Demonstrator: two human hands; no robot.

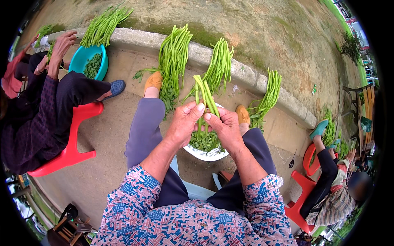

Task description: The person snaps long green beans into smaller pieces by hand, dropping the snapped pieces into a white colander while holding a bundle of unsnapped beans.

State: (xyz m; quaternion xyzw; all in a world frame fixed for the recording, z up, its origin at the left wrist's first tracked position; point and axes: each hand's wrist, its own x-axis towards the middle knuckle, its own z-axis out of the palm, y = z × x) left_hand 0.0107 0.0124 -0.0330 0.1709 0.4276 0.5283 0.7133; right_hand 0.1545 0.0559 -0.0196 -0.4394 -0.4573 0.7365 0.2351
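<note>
My left hand [186, 121] is closed, its thumb and fingers pinching a few long green vegetable stems [209, 95]. Opposite it, my right hand [225, 126] grips the same stems, thumb pressed near the left thumb. The stems point away from me, and their lower ends pass down between my hands. Below them, between my knees, a white slotted plastic basket [206, 156] holds chopped green leaves [204, 142]. My hands hide its far side. Just beyond lie two bundles of long stems, one on the left [175, 55] and one on the right [220, 59], leaning over the kerb.
A concrete kerb [244, 74] crosses ahead, with another stem bundle [269, 96] at right. On the left, a person sits on a red stool [72, 149] beside a teal basin [104, 65]. Scissors [292, 163] lie right, near another seated person and a red basin [308, 158].
</note>
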